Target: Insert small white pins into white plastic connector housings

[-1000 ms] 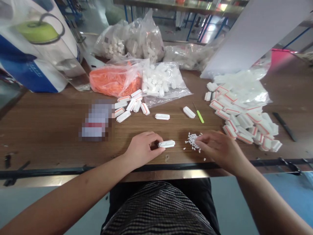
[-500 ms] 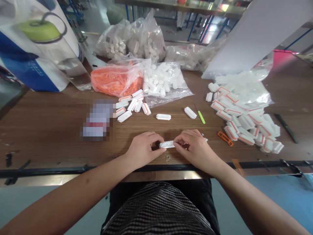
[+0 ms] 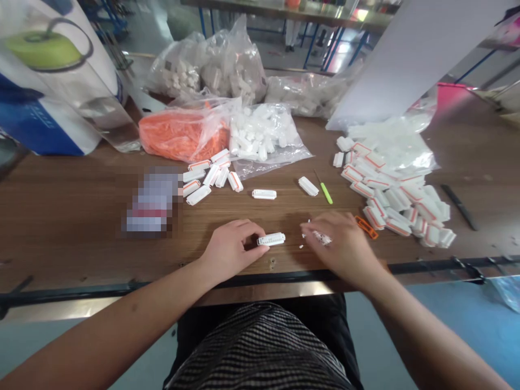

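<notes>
My left hand (image 3: 235,246) pinches one end of a small white plastic case (image 3: 272,239) between thumb and fingers, just above the table near its front edge. A row of small dark marks or holes runs along the case's upper face. To the right, my right hand (image 3: 345,241) hovers over a little heap of tiny white pieces (image 3: 323,237), its fingertips at the heap. Motion blurs those fingers, so whether they grip a piece cannot be made out. Beyond my hands lie two more white cases, one flat (image 3: 264,194) and one slanted (image 3: 308,186).
A green-handled screwdriver (image 3: 326,193) lies beyond my right hand. An orange frame (image 3: 366,227) sits beside a pile of white cases (image 3: 400,197), with a black tool (image 3: 459,207) farther right. Bags of orange parts (image 3: 184,132) and white parts (image 3: 260,132) stand at the back.
My right hand has let go of the white case's right end and moved right to the tiny pieces. My left hand still holds the case. The whole view has shifted slightly.
</notes>
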Available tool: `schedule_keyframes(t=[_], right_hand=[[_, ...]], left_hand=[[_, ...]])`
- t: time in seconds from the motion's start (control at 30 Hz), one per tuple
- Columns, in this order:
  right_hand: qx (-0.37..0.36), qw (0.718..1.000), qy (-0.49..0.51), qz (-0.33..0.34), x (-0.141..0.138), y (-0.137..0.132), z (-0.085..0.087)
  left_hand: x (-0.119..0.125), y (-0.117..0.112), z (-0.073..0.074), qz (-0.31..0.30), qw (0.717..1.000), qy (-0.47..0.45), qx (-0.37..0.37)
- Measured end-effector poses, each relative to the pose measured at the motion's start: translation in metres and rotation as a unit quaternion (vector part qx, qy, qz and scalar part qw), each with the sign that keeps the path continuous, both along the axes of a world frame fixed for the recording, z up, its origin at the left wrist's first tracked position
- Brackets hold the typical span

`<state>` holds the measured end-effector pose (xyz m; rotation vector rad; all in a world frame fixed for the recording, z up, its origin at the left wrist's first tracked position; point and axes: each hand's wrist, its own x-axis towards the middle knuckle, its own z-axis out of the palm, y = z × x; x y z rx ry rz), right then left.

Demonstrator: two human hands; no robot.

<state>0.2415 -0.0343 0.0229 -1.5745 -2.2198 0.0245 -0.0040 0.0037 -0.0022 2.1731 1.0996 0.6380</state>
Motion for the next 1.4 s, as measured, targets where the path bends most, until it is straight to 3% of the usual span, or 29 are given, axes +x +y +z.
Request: schedule_keyframes(t=[0.1, 0.23, 0.5, 0.7, 0.8, 1.03, 1.1, 1.4], right_hand=[[-0.101, 0.991, 0.004, -0.082, 0.044, 0.016, 0.002], [-0.194, 0.976, 0.015, -0.094, 0.070, 0.026, 0.002], [-0.166, 0.984, -0.072, -0.005, 0.071, 0.029, 0.006], [-0.201, 0.969, -0.036, -0.137, 0.072, 0.024, 0.012], [-0.209, 0.964, -0.025, -0.163, 0.069, 0.023, 0.008], [-0.145, 0.986, -0.074, -0.041, 0.068, 0.029, 0.004], [-0.150, 0.985, -0.077, -0.033, 0.069, 0.030, 0.006], [-0.206, 0.965, -0.037, -0.160, 0.069, 0.027, 0.009]], left_hand=[[0.000, 0.000, 0.001, -0.005, 1.000, -0.002, 0.013], [0.000, 0.001, 0.002, -0.003, 1.000, 0.007, 0.017], [0.000, 0.002, 0.000, -0.002, 1.000, 0.018, 0.020], [0.000, 0.002, 0.001, -0.009, 1.000, 0.014, 0.021], [0.000, 0.002, 0.001, -0.010, 1.000, 0.020, 0.020], [0.000, 0.003, 0.002, -0.008, 1.000, 0.019, 0.013], [0.000, 0.003, 0.002, -0.008, 1.000, 0.016, 0.014], [0.000, 0.003, 0.003, -0.010, 1.000, 0.022, 0.015]])
